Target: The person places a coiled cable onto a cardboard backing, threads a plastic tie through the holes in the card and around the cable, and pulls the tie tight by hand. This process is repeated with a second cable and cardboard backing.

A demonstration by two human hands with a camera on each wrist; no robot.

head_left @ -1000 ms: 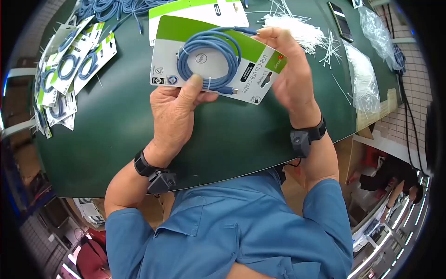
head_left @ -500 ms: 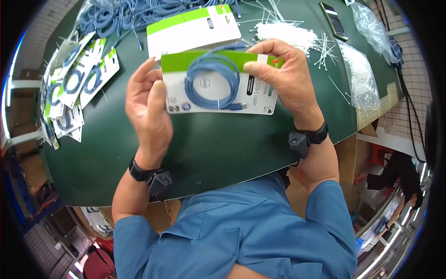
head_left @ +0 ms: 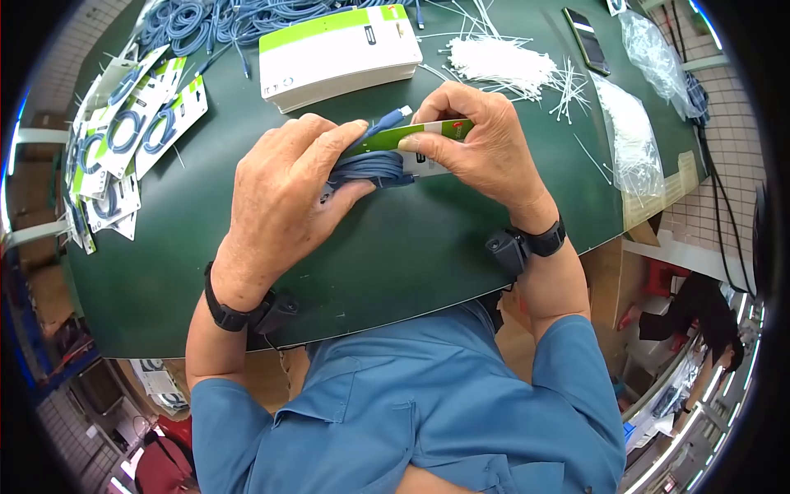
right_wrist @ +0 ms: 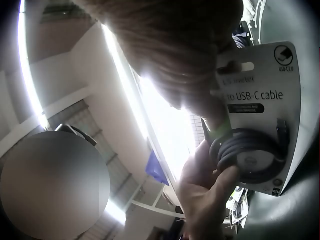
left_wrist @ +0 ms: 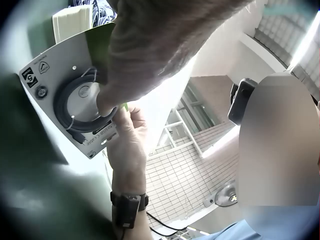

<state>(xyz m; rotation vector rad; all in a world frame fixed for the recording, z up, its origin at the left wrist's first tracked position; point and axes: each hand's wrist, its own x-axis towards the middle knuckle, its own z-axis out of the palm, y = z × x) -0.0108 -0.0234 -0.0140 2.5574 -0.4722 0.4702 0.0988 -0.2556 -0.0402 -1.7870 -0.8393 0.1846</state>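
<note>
Between both hands, a white and green card [head_left: 426, 165] is tilted nearly edge-on in the head view, a coiled blue cable [head_left: 367, 167] against its front. The left hand [head_left: 284, 185] grips the coil and card, fingers over the top edge and thumb below. The right hand [head_left: 485, 148] pinches the card's right end between thumb and fingers. One cable plug [head_left: 403, 112] sticks up past the green edge. In the left wrist view the card [left_wrist: 50, 75] shows white ties round the coil [left_wrist: 61, 105]; in the right wrist view the coil [right_wrist: 255, 147] lies below the card's printed text.
Behind the hands stands a stack of cards [head_left: 341, 62], with a heap of blue cables [head_left: 247, 20] beyond. Cards with coiled cables [head_left: 123, 132] lie at the left. White ties [head_left: 502, 66], a phone [head_left: 586, 39] and plastic bags [head_left: 629, 140] occupy the right.
The left hand, off the card half a second ago, now grips the cable coil and card. The card has tilted from facing the camera to nearly edge-on.
</note>
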